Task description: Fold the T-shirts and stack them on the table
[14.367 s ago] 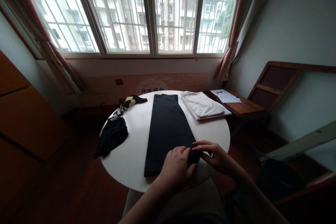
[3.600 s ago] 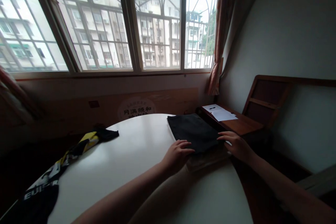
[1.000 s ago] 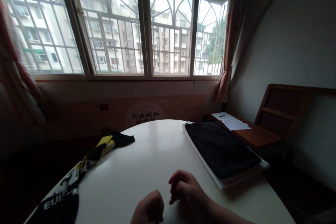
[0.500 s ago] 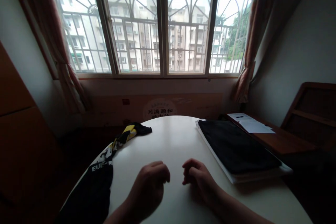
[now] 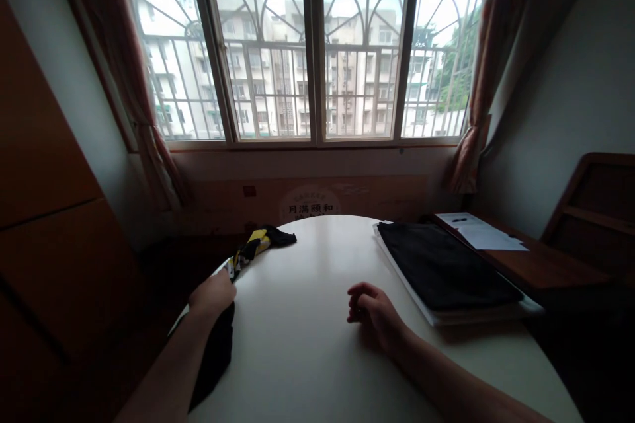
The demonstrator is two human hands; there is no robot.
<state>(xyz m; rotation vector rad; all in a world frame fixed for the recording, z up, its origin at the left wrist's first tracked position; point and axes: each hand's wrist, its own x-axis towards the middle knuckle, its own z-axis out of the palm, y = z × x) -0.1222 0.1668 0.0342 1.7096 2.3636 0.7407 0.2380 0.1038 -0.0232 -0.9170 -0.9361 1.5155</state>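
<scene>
A dark garment (image 5: 216, 357) with yellow and white patches lies along the left edge of the white round table (image 5: 307, 344). On its middle part is my left hand (image 5: 213, 294), fingers closed over the fabric; the fingertips are hard to see. My right hand (image 5: 373, 312) rests at the table's middle right, its fingers curled together with no object visible in them. To the right of it lies a folded black cloth (image 5: 446, 264) on top of a white, plastic-like sheet or pack (image 5: 426, 312).
Beyond the table's right side stands a brown wooden surface (image 5: 560, 268) with white papers (image 5: 491, 236) and a dark pen. A wooden chair back (image 5: 595, 211) is at the far right. A printed carton (image 5: 367, 195) sits under the barred window.
My left hand has moved left from the middle of the table onto the dark garment and covers its white lettering. My right hand keeps its curled pose. The view has shifted slightly.
</scene>
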